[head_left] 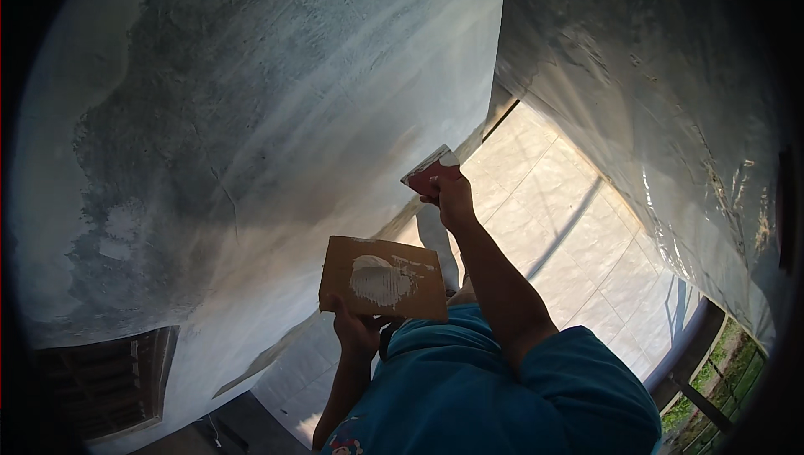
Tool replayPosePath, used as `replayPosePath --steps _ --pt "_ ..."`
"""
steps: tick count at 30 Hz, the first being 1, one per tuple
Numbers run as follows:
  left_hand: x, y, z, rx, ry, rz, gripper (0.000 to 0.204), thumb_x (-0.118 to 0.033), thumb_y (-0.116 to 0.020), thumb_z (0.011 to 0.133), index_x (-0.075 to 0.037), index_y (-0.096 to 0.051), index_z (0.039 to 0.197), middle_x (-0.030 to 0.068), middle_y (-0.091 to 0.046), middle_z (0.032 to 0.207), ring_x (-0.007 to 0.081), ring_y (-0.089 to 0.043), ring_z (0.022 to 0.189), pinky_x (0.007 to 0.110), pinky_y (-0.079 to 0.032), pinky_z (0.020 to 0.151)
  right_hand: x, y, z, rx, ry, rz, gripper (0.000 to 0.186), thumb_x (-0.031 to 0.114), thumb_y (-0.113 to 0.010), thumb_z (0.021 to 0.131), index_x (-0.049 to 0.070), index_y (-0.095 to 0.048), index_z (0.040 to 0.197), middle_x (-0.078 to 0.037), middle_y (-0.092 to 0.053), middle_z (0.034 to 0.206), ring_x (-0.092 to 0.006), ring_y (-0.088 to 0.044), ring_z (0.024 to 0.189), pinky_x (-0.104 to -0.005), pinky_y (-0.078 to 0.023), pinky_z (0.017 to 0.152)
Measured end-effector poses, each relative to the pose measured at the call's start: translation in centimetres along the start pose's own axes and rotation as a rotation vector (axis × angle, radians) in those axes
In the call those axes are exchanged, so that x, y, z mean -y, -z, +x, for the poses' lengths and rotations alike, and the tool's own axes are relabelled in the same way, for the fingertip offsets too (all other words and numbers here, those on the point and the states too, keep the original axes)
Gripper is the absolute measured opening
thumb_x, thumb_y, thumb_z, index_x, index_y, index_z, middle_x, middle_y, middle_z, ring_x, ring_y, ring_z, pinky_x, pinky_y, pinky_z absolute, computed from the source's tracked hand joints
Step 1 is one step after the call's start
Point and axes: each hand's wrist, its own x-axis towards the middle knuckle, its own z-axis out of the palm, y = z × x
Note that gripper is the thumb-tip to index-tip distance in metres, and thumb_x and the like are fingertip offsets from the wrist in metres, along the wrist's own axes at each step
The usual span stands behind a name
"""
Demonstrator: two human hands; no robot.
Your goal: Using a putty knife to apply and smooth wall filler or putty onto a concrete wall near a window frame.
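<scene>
My left hand grips the lower left edge of a flat piece of brown cardboard, held level in front of my body. A patch of white putty lies smeared on its upper face. Farther forward and to the right, my right hand is closed around a red putty knife. White putty coats the blade's far edge and one corner. The putty knife is close to the wall on my left; whether it touches cannot be told. Grey patches and whiter coated areas cover that wall.
Clear plastic sheeting hangs along the right side. Large pale tiles make up the sunlit floor below. A dark barred window sits in the wall at lower left. Greenery shows past a railing at lower right.
</scene>
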Motion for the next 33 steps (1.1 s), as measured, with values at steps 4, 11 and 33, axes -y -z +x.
replayPosePath --steps 4,11,33 --pt "0.3 0.3 0.1 0.004 -0.001 -0.008 0.077 -0.071 -0.031 0.090 -0.014 -0.032 0.142 0.0139 -0.046 0.133 0.0364 -0.051 0.117 0.061 -0.053 0.078 0.5 -2.7 1.2 0.015 0.085 -0.076 0.030 0.004 -0.056 0.080 -0.008 -0.054 0.107 -0.017 -0.064 0.094 -0.0242 -0.068 0.072 -0.0316 -0.059 0.050" --pt "-0.1 -0.2 -0.6 -0.019 -0.031 -0.029 0.077 -0.071 -0.031 0.090 -0.014 -0.031 0.143 0.0139 -0.045 0.135 0.0380 -0.050 0.120 0.063 -0.051 0.082 2.3 -3.3 4.1 -0.015 0.052 -0.054 0.029 0.006 -0.058 0.077 -0.006 -0.056 0.103 -0.015 -0.064 0.092 -0.0241 -0.067 0.071 -0.0316 -0.057 0.048" --pt "0.4 -0.4 -0.2 0.000 -0.045 -0.052 0.074 -0.069 -0.032 0.091 -0.016 -0.031 0.143 0.0128 -0.043 0.137 0.0368 -0.047 0.123 0.064 -0.051 0.083 7.5 -2.9 3.2 0.239 0.041 0.059 0.016 0.005 -0.057 0.079 -0.003 -0.055 0.093 -0.010 -0.061 0.079 -0.0202 -0.062 0.063 -0.0286 -0.051 0.047"
